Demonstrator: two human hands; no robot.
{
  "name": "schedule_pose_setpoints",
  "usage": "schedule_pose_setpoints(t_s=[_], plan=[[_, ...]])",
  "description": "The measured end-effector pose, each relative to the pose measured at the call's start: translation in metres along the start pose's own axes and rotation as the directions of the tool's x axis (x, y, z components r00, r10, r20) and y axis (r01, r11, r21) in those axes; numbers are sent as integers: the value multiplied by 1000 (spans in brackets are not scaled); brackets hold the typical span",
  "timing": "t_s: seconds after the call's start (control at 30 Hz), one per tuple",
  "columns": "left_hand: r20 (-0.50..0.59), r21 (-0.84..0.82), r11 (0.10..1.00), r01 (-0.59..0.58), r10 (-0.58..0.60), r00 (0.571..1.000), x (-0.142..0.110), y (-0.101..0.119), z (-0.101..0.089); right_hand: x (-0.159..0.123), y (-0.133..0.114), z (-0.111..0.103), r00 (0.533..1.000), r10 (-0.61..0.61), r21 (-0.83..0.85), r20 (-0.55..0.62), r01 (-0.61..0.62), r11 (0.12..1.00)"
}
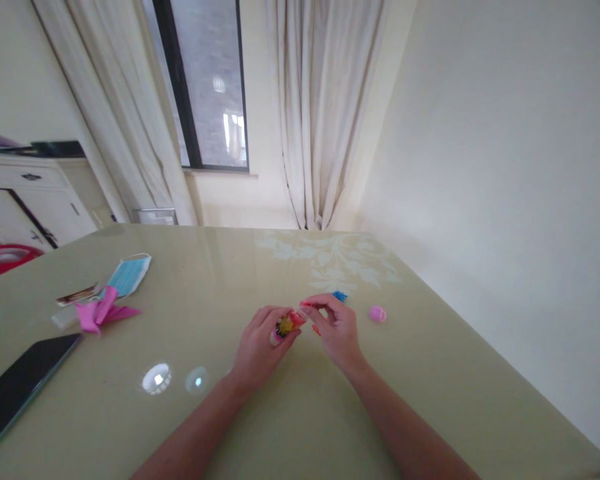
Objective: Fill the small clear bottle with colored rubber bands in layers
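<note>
My left hand is wrapped around a small, colourful object with a yellow and black patch, a pale end and a red end. What kind of thing it is, I cannot make out. Close on the right, my right hand has thumb and forefinger pinched together at the object's red end. Red shows at those fingertips, but whether they grip a separate piece is unclear. Beyond the right hand lies a crinkly blue bit, partly hidden by it. A small rounded pink piece rests to its right.
The glass-topped table meets a wall on the right. Leftward lie a pink folded-paper figure, a blue face mask and a dark-screened phone. A red chair back and white cabinet stand beyond the left edge.
</note>
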State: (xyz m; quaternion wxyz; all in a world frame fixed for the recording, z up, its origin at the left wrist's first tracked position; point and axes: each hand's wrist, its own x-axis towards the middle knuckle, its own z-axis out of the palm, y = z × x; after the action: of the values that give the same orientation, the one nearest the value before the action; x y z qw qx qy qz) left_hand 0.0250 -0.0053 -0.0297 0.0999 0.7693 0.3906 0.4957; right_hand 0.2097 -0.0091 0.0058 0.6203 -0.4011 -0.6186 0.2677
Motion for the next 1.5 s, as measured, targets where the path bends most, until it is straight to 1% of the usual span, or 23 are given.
schedule_pose_setpoints(t_s=[0.1,0.23,0.3,0.43,0.57,0.7,0.83,0.93,0.97,1.03,1.1,1.13,1.2,1.27,1.33,1.43,1.5], plan=[[-15,-5,1000,11,-11,1000,0,-1,0,0,1,-1,1000,-4,-19,7,4,1000],[-21,-19,1000,7,-7,1000,0,-2,0,-1,3,-1,997,-72,-49,-1,72,996],[-26,-20,1000,3,-4,1000,0,-2,1,0,5,-1,997,-82,-49,-5,82,995],[-38,3,1000,-4,5,999,-1,-3,1,2,7,-4,999,-31,-28,41,32,999],[-63,64,998,-23,27,998,-1,-5,0,6,3,-7,994,25,-43,103,-21,999],[-61,114,992,-56,63,996,1,-4,-1,7,-2,-8,992,32,-52,119,-26,998],[-69,118,991,-70,78,995,1,-4,-3,6,-3,-9,991,23,-56,128,-16,998],[-61,84,995,-49,54,997,1,-3,-4,9,-2,-14,993,26,-75,115,-18,997],[-58,58,998,-25,29,998,1,-3,-4,11,-1,-17,994,35,-84,104,-26,996],[-55,-27,998,61,-62,997,2,-3,-3,17,3,-27,994,76,-121,84,-65,990],[-48,-126,979,161,-168,985,2,-4,-1,22,8,-40,981,158,-236,111,-128,963],[-44,-163,967,196,-206,978,2,-4,0,23,11,-47,966,211,-334,149,-152,930],[-38,-198,954,224,-236,971,3,-5,1,23,17,-56,925,308,-541,221,-147,828],[-27,-194,956,218,-228,973,3,-6,2,21,22,-60,889,370,-676,271,-97,730],[-16,-173,964,204,-210,978,2,-6,2,17,26,-59,862,396,-726,316,-49,686],[-11,-122,976,178,-181,983,1,-5,1,14,28,-53,836,395,-729,381,8,685],[-16,-84,984,157,-159,987,1,-5,1,13,29,-51,831,375,-718,410,41,694]])
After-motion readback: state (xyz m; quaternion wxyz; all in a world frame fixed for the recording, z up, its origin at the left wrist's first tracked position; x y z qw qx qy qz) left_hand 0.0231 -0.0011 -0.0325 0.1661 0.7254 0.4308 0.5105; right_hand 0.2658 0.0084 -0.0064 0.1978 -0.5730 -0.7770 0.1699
